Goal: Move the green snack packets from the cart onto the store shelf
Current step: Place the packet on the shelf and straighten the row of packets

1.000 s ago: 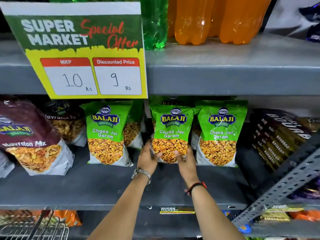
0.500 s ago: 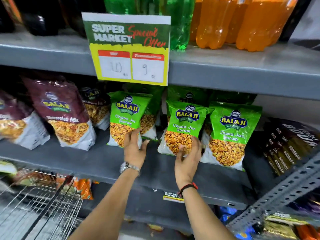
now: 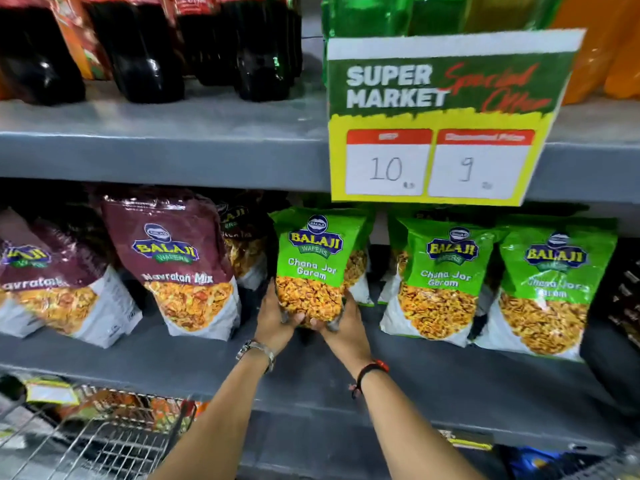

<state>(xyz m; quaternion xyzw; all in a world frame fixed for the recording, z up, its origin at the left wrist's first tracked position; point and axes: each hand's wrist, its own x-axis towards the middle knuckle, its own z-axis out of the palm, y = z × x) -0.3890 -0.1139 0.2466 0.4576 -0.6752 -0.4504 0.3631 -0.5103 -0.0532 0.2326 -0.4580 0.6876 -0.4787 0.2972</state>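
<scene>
We face a grey store shelf (image 3: 145,355) under a second shelf of dark cola bottles (image 3: 145,46). At seven o'clock of the view, the wire cart (image 3: 104,441) pokes in below the shelf lip. Along the shelf from nine o'clock stand maroon Navratan Mix packets (image 3: 180,258), then the green snack packets. At one o'clock hangs a price sign (image 3: 440,119) reading 10 and 9.

Our left hand (image 3: 277,318) and right hand (image 3: 341,327) meet near the centre, cupping the bottom of one green packet (image 3: 318,268), which stands upright. Our fingers (image 3: 289,315) curl closed around its lower corners from either side, thumbs on the front. At three o'clock of it, two more green packets (image 3: 446,275) stand upright side by side, apart from our hands.
</scene>
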